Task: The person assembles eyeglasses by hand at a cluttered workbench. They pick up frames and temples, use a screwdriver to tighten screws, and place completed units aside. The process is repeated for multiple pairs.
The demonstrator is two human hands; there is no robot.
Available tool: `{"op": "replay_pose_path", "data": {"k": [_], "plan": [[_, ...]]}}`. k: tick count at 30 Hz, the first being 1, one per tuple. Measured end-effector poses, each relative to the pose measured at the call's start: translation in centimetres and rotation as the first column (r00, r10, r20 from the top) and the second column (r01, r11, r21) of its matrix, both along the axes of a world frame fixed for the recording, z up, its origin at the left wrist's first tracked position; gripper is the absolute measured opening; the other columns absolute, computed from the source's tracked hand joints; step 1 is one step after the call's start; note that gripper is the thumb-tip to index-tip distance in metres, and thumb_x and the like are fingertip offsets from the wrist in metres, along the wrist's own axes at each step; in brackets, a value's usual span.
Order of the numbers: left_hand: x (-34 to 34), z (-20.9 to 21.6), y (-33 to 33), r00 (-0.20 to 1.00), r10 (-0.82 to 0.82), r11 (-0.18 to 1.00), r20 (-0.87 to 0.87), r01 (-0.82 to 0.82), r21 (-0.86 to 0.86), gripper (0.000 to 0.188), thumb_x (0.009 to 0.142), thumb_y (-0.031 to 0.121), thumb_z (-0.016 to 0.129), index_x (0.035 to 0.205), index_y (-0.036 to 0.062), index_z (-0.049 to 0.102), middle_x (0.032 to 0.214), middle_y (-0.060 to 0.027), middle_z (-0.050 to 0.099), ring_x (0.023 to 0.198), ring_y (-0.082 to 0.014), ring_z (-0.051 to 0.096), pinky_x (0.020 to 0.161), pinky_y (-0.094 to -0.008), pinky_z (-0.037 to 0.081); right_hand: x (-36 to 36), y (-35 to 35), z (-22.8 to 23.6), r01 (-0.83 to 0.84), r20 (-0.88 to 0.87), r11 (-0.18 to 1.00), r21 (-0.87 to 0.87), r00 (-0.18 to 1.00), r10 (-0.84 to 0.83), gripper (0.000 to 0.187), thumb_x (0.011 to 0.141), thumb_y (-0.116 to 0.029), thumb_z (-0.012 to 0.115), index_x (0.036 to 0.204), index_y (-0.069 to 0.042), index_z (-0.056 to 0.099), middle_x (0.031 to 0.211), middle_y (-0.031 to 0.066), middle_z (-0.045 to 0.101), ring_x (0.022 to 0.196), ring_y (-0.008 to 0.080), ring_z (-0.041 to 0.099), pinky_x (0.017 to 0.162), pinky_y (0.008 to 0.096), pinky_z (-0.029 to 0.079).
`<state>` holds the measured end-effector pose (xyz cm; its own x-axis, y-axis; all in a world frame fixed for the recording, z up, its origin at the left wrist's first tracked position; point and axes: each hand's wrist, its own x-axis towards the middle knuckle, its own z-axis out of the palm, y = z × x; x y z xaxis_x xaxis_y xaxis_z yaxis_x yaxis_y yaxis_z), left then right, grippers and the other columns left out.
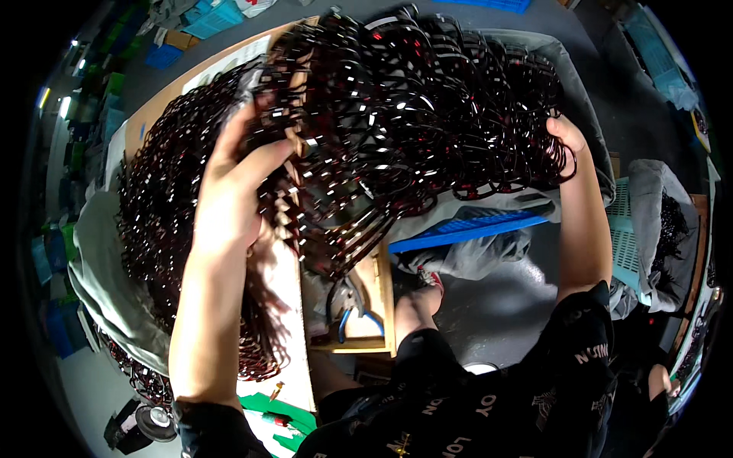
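A big mass of thin, glossy, dark red-black loops [450,114] stretches across the upper middle, between my two hands. Thumb and fingers of my left hand [233,179] close on the loops near their left part, with some fingertips hidden among them. At the far right end, my right hand [566,137] is curled round the edge of the same mass, its fingers mostly behind it. More dark glossy strands [172,191] drape over the table to the left of my left forearm.
Below the loops, a wooden drawer [388,305] holds pliers [353,317] with blue handles. A blue plastic basket [466,229] lies right of it. A grey cloth-lined container [565,61] stands behind. Green material [282,424] lies at the table's near end. Another person's hand [660,382] shows lower right.
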<state>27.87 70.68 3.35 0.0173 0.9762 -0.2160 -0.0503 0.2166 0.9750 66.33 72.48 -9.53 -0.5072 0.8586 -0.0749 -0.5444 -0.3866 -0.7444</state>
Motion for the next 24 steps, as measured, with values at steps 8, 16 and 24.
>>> {"op": "replay_pose_path", "data": {"k": [8,16,24], "plan": [[8.0,-18.7,8.8,0.955,-0.229,0.91,0.191,0.279,-0.307,0.046,0.073,0.006,0.063,0.118,0.0087,0.05,0.081,-0.0012,0.059,0.059,-0.0105,0.053,0.048,-0.0239,0.042,10.2,1.5,-10.0,0.076,0.343,0.856,-0.511,0.931,0.122,0.051,0.08,-0.025,0.064,0.12,0.002,0.048,0.112,0.015,0.058,0.098,0.0258,0.059,0.085,0.0395,0.049],[9.9,-35.3,6.2,0.774,-0.603,0.634,-0.193,0.319,-0.704,0.079,0.072,0.019,0.068,0.139,0.0072,0.027,0.124,-0.0142,0.051,0.11,-0.0231,0.05,0.093,-0.0344,0.039,10.8,2.3,-24.0,0.014,0.677,0.693,-0.721,0.228,0.7,0.095,0.06,-0.061,0.069,0.128,0.0,0.043,0.13,0.0223,0.042,0.125,0.0286,0.036,0.103,0.039,0.029],[10.0,-37.3,10.2,-0.514,-0.82,0.075,-0.253,0.342,-0.937,0.077,0.082,0.048,0.055,0.136,0.0005,0.027,0.136,-0.0216,0.035,0.124,-0.0331,0.037,0.101,-0.0385,0.032,11.5,2.7,-28.4,-0.097,0.682,0.74,-0.666,-0.48,0.551,0.095,0.06,-0.065,0.066,0.117,0.008,0.051,0.125,0.0254,0.046,0.116,0.0357,0.045,0.096,0.0386,0.038]]}}
